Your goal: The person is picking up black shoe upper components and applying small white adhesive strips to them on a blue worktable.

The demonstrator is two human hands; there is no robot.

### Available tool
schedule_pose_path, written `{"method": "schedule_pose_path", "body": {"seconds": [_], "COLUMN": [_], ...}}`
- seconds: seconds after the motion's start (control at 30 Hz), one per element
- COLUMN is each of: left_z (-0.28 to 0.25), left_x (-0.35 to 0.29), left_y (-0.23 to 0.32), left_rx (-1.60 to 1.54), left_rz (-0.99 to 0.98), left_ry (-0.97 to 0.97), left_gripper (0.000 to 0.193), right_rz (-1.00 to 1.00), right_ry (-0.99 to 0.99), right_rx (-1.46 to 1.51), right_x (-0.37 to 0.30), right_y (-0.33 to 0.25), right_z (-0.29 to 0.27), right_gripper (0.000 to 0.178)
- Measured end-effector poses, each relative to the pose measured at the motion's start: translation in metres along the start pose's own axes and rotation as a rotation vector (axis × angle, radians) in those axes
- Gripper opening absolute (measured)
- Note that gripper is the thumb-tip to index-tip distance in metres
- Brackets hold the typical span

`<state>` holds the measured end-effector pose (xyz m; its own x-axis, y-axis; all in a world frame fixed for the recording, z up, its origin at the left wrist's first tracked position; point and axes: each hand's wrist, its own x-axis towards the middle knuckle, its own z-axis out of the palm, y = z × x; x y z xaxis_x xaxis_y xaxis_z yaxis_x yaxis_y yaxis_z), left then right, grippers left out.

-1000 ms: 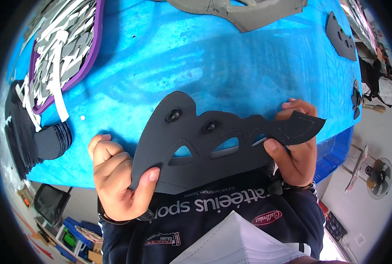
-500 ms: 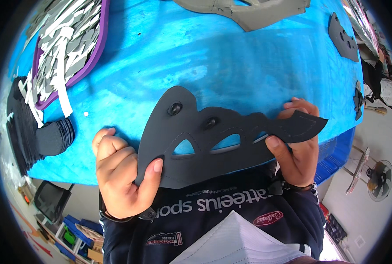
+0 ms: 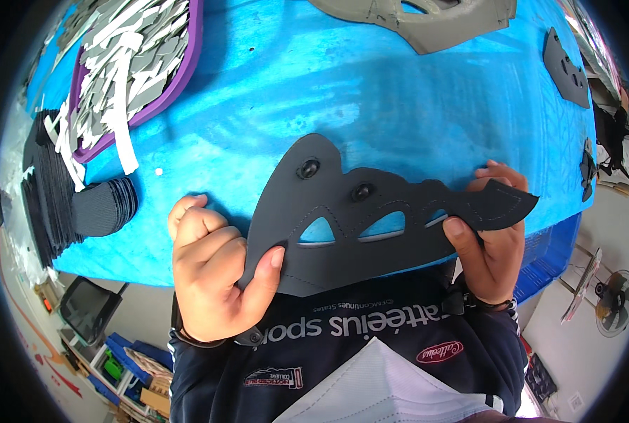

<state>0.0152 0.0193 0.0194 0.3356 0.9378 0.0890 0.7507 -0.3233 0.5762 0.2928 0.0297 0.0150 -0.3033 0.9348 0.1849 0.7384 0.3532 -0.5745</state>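
A flat black cut-out panel is held up between my two hands over the near edge of the blue table. It has curved lobes, several roughly triangular openings with stitch lines around them, and two round black snap-like studs. My left hand is closed on its wide left end, thumb on the front face and fingers curled behind. My right hand grips the narrower right part, thumb in front below the smallest opening, with most fingers hidden behind the panel. The panel's tapered right tip sticks out past that hand.
A purple-rimmed bin full of grey and white scraps stands far left on the blue table. Nearer is a stack of black pieces. A grey cut-out piece lies at the back, a dark piece at right. A blue crate sits below.
The whole view has shifted, so the table, bin and hands appear farther right. Both hands keep hold of the panel, its pose nearly the same.
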Motion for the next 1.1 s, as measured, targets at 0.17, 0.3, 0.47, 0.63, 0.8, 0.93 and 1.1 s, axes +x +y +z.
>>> {"method": "schedule_pose_path", "body": {"seconds": [0.17, 0.3, 0.47, 0.63, 0.8, 0.93, 1.1], "left_z": [0.002, 0.003, 0.004, 0.007, 0.005, 0.016, 0.025], "left_x": [0.002, 0.001, 0.003, -0.003, -0.010, -0.012, -0.016], "left_y": [0.000, -0.002, 0.000, -0.004, 0.010, 0.027, 0.037], "left_rx": [0.013, 0.018, 0.118, 0.007, -0.374, -1.027, -1.129], "left_rz": [0.030, 0.033, 0.107, 0.137, 0.097, -0.033, 0.098], "left_ry": [0.041, 0.062, 0.092, 0.184, 0.383, 0.377, 0.419], "left_gripper": [0.019, 0.022, 0.029, 0.026, 0.020, 0.030, 0.033], "right_rz": [-0.010, -0.036, -0.111, -0.141, 0.189, -0.090, 0.140], "right_ry": [0.026, 0.025, 0.077, 0.148, 0.077, 0.190, 0.250], "right_rx": [-0.026, -0.072, -0.292, -0.062, 1.118, 1.408, 1.839], "right_x": [0.000, 0.000, -0.003, -0.003, -0.016, -0.015, -0.007], "right_y": [-0.001, -0.003, -0.006, -0.006, -0.024, -0.033, -0.074], "right_z": [0.002, 0.005, 0.012, 0.006, 0.004, 0.035, 0.053], "right_gripper": [0.016, 0.017, 0.021, 0.023, 0.033, 0.064, 0.078]}}
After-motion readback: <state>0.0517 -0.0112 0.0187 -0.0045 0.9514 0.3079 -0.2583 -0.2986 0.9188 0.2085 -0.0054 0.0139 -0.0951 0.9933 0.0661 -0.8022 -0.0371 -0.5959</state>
